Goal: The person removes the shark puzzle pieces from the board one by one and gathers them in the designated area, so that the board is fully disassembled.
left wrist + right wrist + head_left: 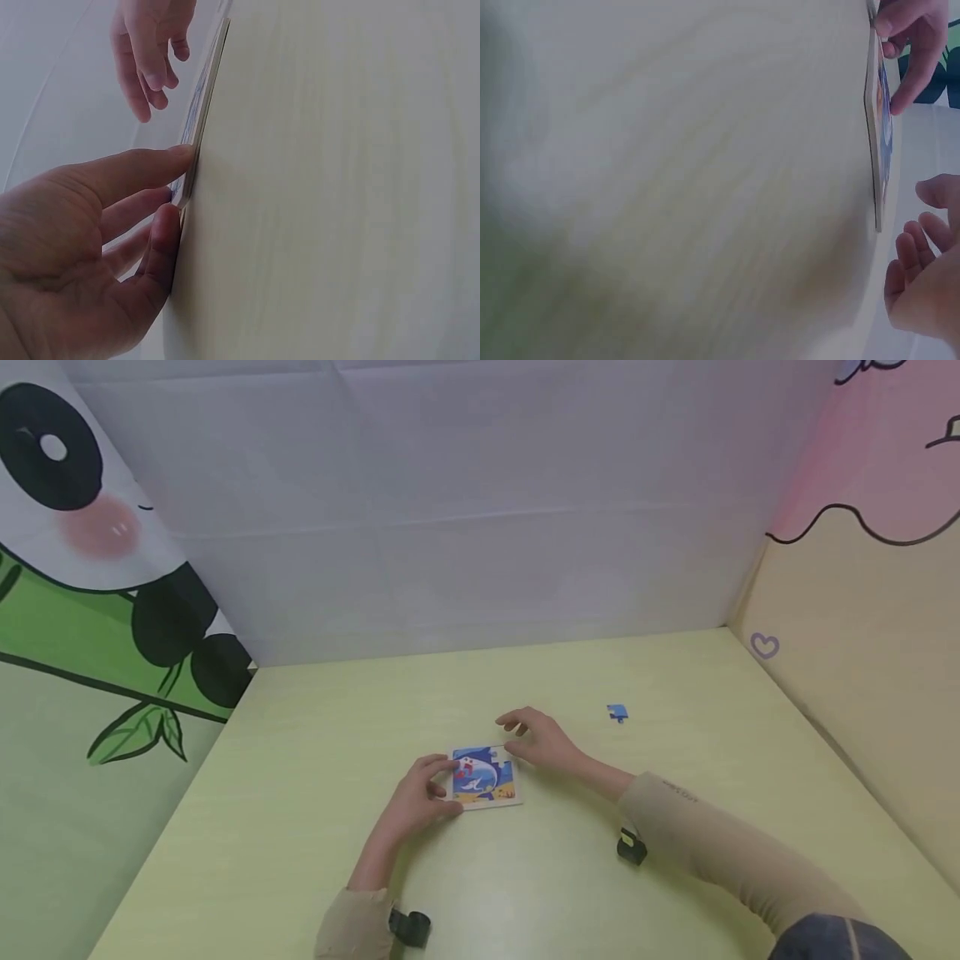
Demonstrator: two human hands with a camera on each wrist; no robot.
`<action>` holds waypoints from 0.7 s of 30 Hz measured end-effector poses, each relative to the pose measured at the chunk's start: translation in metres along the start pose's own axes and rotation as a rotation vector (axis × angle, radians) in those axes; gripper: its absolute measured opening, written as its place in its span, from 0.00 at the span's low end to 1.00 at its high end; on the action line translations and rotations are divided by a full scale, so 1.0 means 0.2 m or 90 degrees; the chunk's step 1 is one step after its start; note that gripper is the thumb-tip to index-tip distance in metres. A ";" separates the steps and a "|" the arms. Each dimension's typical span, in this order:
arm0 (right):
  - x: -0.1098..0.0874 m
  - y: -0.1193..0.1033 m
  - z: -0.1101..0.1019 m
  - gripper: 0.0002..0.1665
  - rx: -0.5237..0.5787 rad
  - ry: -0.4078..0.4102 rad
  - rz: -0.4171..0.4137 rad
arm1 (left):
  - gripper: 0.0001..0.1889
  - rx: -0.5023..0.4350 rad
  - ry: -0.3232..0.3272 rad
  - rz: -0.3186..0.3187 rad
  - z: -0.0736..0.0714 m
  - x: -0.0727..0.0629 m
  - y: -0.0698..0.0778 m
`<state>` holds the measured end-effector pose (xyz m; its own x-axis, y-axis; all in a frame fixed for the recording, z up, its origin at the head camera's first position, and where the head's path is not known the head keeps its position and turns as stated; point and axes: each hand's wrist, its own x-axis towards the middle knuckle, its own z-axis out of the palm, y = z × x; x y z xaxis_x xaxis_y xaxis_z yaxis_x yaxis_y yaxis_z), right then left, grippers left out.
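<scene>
A small square jigsaw puzzle (483,781) in a pale frame lies on the table, with a blue, white and yellow sea picture. Its upper right part shows a bare whitish gap. My left hand (417,795) holds the frame by its left side, thumb at the near corner and a fingertip on the picture's left part; the left wrist view shows its thumb and fingers at the board's edge (202,112). Over the puzzle's upper right corner hovers my right hand (546,745), fingers loosely bent and nothing visible in them. A loose blue puzzle piece (617,713) lies farther right.
The pale yellow table (300,827) meets a grey-white cloth wall (465,527) at the back. Printed panels stand at the left (165,635) and right (862,635). Black wrist devices (411,928) sit by both sleeves.
</scene>
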<state>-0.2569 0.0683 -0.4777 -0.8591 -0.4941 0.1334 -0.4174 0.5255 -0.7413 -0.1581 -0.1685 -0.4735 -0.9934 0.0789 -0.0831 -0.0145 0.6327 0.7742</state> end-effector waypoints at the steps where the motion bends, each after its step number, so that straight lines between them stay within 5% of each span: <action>1: 0.00 -0.01 0.02 0.23 0.002 -0.003 0.008 | 0.33 -0.001 -0.002 0.002 0.00 0.00 0.00; 21: 0.01 -0.05 0.11 0.22 -0.036 -0.070 0.011 | 0.34 0.008 -0.016 -0.001 -0.01 0.03 -0.01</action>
<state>-0.2486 0.0471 -0.4852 -0.8296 -0.5564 0.0464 -0.4220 0.5704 -0.7047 -0.1649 -0.1707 -0.4753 -0.9901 0.0974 -0.1008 -0.0148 0.6430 0.7657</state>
